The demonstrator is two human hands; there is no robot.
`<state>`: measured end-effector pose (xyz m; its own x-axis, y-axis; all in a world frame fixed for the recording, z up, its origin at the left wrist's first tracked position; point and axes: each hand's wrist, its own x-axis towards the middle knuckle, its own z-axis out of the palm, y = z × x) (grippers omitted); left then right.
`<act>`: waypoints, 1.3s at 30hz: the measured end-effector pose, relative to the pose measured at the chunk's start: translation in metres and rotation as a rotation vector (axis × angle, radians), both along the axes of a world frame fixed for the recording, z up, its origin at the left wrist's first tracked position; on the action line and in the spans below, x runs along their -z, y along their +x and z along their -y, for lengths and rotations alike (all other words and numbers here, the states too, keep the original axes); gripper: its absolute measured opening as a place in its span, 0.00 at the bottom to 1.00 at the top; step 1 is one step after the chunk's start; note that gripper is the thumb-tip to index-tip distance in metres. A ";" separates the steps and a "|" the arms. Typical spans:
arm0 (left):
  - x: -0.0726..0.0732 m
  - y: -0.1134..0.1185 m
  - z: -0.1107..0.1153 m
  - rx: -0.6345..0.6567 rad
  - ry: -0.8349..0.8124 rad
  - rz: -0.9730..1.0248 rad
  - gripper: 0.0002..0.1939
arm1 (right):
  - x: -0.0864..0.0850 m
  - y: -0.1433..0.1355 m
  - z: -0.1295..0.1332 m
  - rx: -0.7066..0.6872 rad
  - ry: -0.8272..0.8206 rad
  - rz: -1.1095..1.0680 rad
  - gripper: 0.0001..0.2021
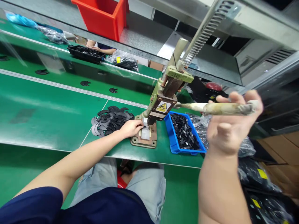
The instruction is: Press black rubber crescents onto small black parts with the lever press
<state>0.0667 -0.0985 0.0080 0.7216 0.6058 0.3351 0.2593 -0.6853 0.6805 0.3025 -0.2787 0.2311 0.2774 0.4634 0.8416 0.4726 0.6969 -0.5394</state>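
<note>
A green hand-lever press (pixel 161 93) with a yellow warning label stands on the green table. My left hand (pixel 133 127) reaches to its base, fingertips pinched on a small black piece (pixel 146 127) under the ram; the fingers hide most of it. A pale metal block (pixel 145 134) sits on the base plate. On the right, my right hand (pixel 230 124) is raised at the worn lever handle (pixel 221 108), its fingers loosely curled round behind the grip and its thumb below. Beside my left hand lies a pile of black curved pieces (pixel 112 119).
A blue bin (pixel 174 146) of small black parts stands right of the press, near plastic-wrapped bags (pixel 247 147). Behind runs a green conveyor (pixel 98 88) with several black pieces. A red bin (pixel 100 18) sits on the overhead shelf. Across, another person's hands (pixel 93 46) work at a black tray (pixel 85 56).
</note>
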 end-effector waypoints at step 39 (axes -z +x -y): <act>-0.033 -0.050 -0.157 -0.308 -0.016 -0.729 0.19 | 0.132 -0.054 0.025 0.221 0.156 0.183 0.14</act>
